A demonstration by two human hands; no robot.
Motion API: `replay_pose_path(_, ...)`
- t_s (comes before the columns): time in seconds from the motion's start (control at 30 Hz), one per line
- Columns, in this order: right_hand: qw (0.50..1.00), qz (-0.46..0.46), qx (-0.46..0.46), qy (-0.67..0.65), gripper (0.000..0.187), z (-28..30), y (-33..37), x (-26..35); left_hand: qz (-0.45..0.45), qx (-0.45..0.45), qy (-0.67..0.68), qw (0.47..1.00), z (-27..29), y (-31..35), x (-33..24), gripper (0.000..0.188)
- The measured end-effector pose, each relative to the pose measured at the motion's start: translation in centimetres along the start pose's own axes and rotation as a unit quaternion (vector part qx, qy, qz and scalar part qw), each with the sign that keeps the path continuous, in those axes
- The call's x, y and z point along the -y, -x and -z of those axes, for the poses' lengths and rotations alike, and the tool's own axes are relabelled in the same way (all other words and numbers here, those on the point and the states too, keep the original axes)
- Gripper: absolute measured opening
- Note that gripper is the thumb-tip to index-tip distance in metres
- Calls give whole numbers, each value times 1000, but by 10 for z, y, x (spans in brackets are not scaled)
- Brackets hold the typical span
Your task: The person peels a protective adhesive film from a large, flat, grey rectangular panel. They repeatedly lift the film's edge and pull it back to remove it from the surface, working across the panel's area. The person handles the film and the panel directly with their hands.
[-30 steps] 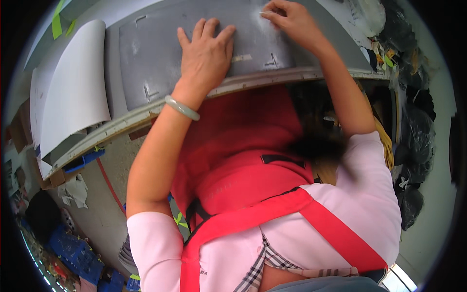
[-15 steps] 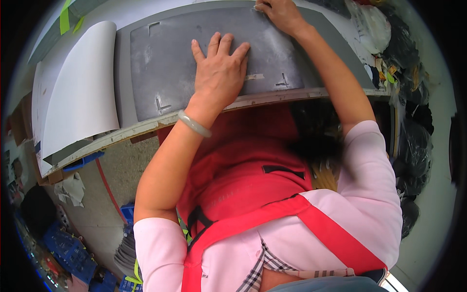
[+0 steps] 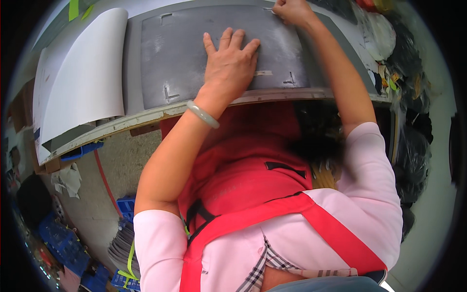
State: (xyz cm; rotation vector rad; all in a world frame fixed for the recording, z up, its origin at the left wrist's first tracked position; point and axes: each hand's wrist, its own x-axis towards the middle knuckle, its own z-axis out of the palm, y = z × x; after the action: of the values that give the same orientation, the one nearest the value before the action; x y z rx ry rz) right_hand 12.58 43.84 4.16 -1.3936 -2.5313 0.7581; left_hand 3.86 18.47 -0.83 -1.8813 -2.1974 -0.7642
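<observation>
Left hand [image 3: 229, 65] lower on grey sheet [image 3: 180, 53].

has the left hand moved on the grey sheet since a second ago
Cannot tell for sure: the left hand lies flat on the grey sheet, near the same white corner marks; the camera shifted.

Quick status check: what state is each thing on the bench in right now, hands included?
Grey sheet: lying flat on the table, pale corner marks showing.
Left hand: open, palm pressed flat on the grey sheet.
Right hand: closed, at the sheet's far edge; anything it holds is hidden.
White paper: curled, left of the sheet.
Bangle: on the left wrist.
</observation>
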Motion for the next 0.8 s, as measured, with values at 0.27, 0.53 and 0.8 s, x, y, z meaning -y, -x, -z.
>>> replay_pose_path(0.27,965,229,25,-128,20,-37,5,77,-4,-16,0,1000,-4,0,1,32)
replay_pose_path(0.53,899,430,-46,-63,22,-118,-18,161,-30,-60,14,998,-8,-2,-1,33)
replay_pose_path(0.8,879,475,-28,17,20,-132,-30,177,-27,-51,21,998,-9,0,2,34)
